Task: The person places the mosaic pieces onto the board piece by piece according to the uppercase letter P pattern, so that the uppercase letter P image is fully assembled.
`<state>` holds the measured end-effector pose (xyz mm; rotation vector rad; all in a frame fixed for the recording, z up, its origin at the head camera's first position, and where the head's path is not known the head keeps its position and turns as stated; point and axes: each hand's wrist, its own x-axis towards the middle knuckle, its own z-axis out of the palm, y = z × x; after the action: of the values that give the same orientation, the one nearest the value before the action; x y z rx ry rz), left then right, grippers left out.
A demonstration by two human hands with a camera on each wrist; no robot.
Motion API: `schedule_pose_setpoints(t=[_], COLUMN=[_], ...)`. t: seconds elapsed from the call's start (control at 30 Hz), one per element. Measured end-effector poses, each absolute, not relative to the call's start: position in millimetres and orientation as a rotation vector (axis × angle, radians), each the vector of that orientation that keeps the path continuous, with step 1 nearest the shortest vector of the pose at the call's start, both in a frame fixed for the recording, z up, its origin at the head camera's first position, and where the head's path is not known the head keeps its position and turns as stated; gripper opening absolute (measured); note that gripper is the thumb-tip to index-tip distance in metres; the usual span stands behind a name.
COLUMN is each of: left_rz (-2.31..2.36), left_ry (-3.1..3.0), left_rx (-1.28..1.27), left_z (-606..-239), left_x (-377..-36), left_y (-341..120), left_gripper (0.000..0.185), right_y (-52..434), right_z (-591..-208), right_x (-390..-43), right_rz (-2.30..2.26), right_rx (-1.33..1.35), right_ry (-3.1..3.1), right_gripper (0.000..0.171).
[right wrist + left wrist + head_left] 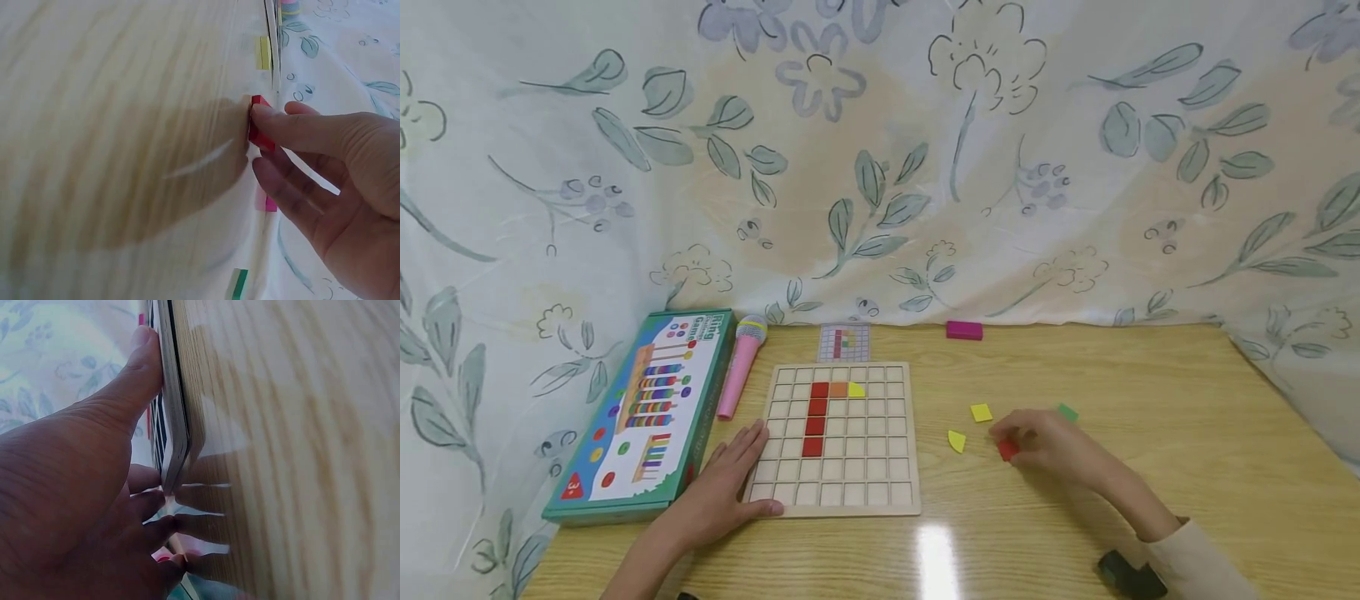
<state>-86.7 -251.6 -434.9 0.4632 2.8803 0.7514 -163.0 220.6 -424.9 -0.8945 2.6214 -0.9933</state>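
A wooden grid board (838,502) lies on the table with a column of red tiles (815,417), an orange tile (838,389) and a yellow tile (856,389) set in it. My left hand (747,468) rests flat on the board's lower left corner. In the left wrist view its thumb (140,369) lies straight along the board's edge (174,394). To the right of the board, my right hand (1013,442) pinches a small red piece (1007,451) at the table surface. In the right wrist view the red piece (259,125) sits at the fingertips (265,115).
Loose yellow pieces (981,412) (956,441) and a green piece (1067,412) lie near the right hand. A magenta block (964,330) and a pattern card (843,342) sit at the back. A pink toy microphone (741,362) and a green game box (643,412) lie left. A flowered curtain hangs behind.
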Motion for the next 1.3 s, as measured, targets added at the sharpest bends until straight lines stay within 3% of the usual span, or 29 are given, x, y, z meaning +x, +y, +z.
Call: schedule_pose_setpoints(t=[0.63, 1.3], left_rz=[0.736, 0.745], left_ry=[2.873, 2.879], left_rx=[0.456, 0.461], left_z=[-432.6, -432.4], left_x=[-85.8, -86.3], left_y=[-251.5, -250.8], left_gripper=[0.105, 0.104], right_y=[196.8, 99.8], right_z=[-409.4, -414.8], right_x=[-173.4, -174.5], right_rz=[-1.019, -1.209], right_rx=[-0.989, -1.074], right_ry=[2.605, 2.449], right_gripper=[0.032, 0.026])
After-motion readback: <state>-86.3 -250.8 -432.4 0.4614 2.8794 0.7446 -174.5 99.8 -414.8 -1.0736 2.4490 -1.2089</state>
